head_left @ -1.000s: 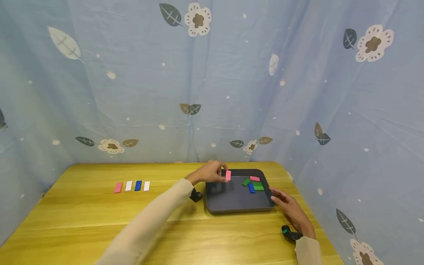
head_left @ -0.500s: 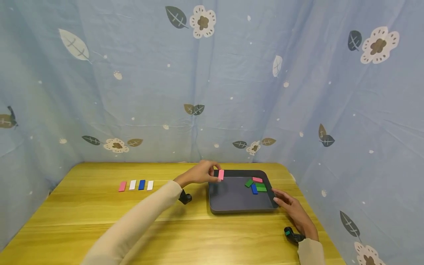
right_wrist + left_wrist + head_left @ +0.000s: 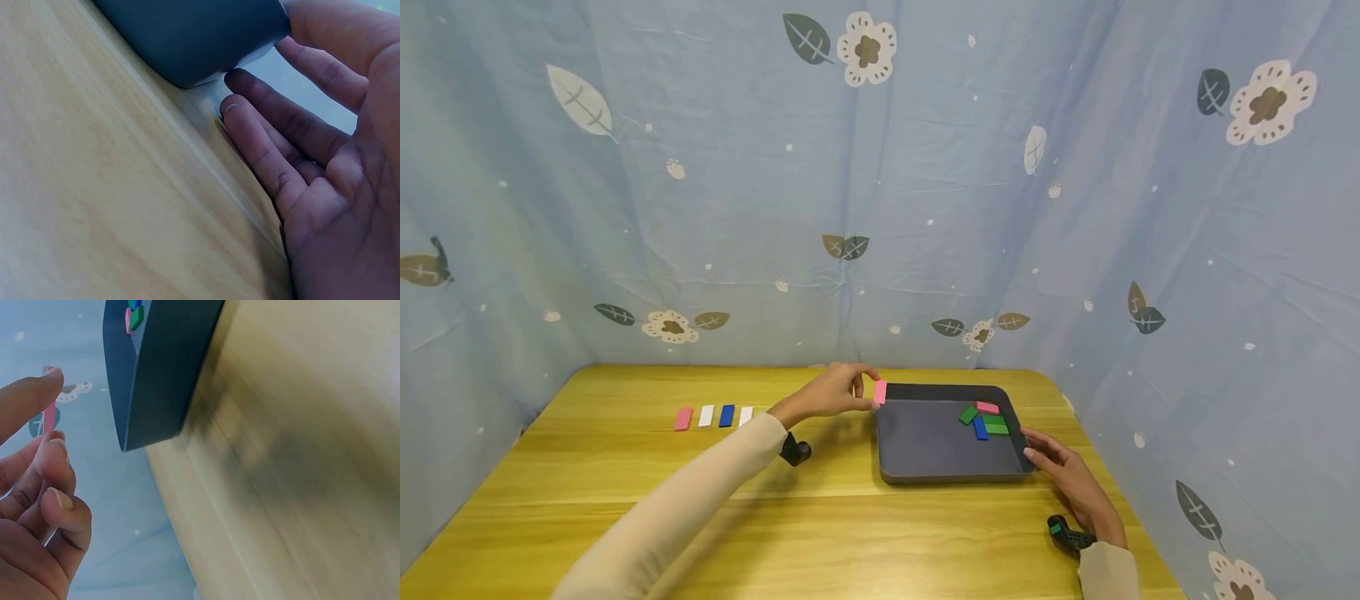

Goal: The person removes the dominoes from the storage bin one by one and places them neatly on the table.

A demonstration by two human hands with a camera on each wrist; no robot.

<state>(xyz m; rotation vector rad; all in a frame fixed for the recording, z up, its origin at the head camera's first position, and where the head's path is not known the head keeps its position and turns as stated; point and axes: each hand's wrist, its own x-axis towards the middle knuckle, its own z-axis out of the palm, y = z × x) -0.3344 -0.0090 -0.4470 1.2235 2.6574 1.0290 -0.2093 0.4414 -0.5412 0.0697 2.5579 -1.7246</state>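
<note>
My left hand (image 3: 827, 392) pinches a small pink block (image 3: 881, 392) between thumb and fingertips, held up above the left rim of the dark grey tray (image 3: 932, 450). In the left wrist view the block (image 3: 49, 419) stands edge-on between the fingers, apart from the tray wall (image 3: 165, 375). My right hand (image 3: 1075, 483) rests at the tray's right side, thumb and index finger touching its rim. Its other fingers are loosely extended beside the tray corner in the right wrist view. Inside the tray, at the right, lie a blue block (image 3: 981, 428), another pink block (image 3: 987, 407) and green blocks (image 3: 996, 430).
On the table (image 3: 850, 542), to the left, a row holds a pink block (image 3: 683, 419), a white block (image 3: 706, 416), a blue block (image 3: 726, 416) and another white block (image 3: 746, 415). A patterned blue curtain (image 3: 760, 208) stands behind and at the sides.
My left hand has carried the pink block leftward, from over the tray's inside to its left rim. My right hand stays at the tray's right side. The view has shifted slightly.
</note>
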